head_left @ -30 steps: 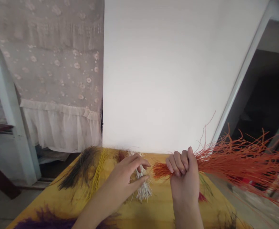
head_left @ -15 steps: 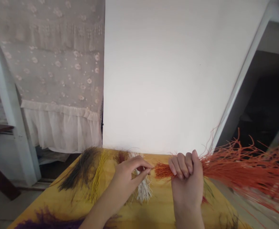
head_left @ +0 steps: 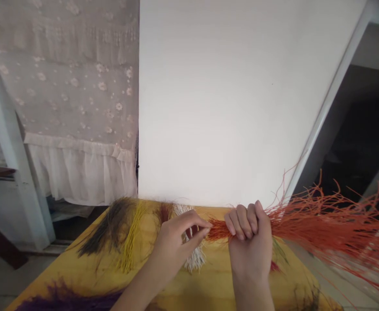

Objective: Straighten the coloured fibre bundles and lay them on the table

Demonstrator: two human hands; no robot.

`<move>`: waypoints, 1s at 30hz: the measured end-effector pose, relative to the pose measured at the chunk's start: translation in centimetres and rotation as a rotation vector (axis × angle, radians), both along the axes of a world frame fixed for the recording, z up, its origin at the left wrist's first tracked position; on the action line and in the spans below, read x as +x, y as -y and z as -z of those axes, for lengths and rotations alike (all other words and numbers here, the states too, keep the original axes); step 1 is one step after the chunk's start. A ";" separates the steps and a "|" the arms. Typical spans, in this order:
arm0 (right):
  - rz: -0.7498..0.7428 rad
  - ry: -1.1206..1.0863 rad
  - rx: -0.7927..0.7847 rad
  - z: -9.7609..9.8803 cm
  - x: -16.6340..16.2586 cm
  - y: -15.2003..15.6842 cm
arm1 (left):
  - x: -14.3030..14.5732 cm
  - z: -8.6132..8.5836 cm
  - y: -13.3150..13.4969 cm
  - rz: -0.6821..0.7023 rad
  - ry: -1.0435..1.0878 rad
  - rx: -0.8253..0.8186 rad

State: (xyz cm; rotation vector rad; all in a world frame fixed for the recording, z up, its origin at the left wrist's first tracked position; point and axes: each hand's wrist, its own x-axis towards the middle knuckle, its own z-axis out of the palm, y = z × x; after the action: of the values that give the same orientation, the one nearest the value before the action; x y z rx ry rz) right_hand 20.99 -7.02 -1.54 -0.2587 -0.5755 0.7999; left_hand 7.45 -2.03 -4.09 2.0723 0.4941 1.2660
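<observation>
My right hand (head_left: 249, 235) is closed in a fist around a bundle of orange fibre strands (head_left: 325, 224) that fans out to the right, off the table. The bundle's short cut ends (head_left: 217, 229) stick out to the left of the fist. My left hand (head_left: 179, 237) pinches those cut ends between thumb and forefinger. Both hands hover over a yellow table (head_left: 215, 280), just above a white fibre bundle (head_left: 194, 255).
Other fibre bundles lie on the table: dark brown (head_left: 108, 226), yellow (head_left: 131, 237), reddish brown (head_left: 164, 211) and purple (head_left: 66, 300) at the near left edge. A white wall (head_left: 221, 108) stands behind the table, a lace curtain (head_left: 72, 103) at left, a dark doorway (head_left: 364, 134) at right.
My left hand moved right from the white bundle and closed its thumb and forefinger on the orange bundle's cut ends. The right hand stayed nearly still.
</observation>
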 end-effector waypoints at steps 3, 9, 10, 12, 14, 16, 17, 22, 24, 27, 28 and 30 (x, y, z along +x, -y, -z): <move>-0.031 0.002 -0.002 0.0 0.1 0.1 | -0.8 -0.6 -0.2 0.072 -0.035 -0.094; -0.032 0.007 -0.007 -0.2 0.2 0.2 | -1.9 -1.1 -0.6 0.177 -0.085 -0.125; -0.031 0.005 -0.007 -0.2 0.2 0.3 | -1.9 -1.1 -0.7 0.172 -0.078 -0.123; -0.033 0.002 -0.011 -0.2 0.2 0.3 | -1.9 -1.1 -0.9 0.163 -0.072 -0.116; -0.037 0.001 -0.011 -0.2 0.2 0.4 | -2.0 -1.1 -1.0 0.165 -0.076 -0.109; -0.045 -0.003 -0.009 -0.3 0.1 0.4 | -2.1 -1.1 -1.1 0.168 -0.081 -0.101; -0.051 -0.008 -0.008 -0.3 0.1 0.4 | -2.1 -1.1 -1.1 0.168 -0.081 -0.095; -0.100 -0.025 0.006 -0.2 -0.3 0.5 | -2.1 -1.1 -1.2 0.166 -0.082 -0.071; -0.122 -0.020 0.016 -0.2 -0.5 0.5 | -2.1 -1.1 -1.2 0.163 -0.079 -0.060; -0.141 -0.010 0.022 -0.1 -0.8 0.4 | -2.3 -1.1 -1.2 0.156 -0.074 -0.061; -0.149 -0.005 0.021 -0.1 -0.8 0.4 | -2.4 -1.1 -1.2 0.156 -0.071 -0.065; -0.172 0.016 0.021 -0.1 -0.7 0.4 | -2.7 -1.0 -1.3 0.148 -0.062 -0.075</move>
State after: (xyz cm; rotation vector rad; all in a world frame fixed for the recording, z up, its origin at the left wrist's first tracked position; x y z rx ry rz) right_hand 20.25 -7.44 -1.41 -0.1987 -0.6269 0.9578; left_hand 4.78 -0.77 -3.12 2.0495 0.4014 1.0841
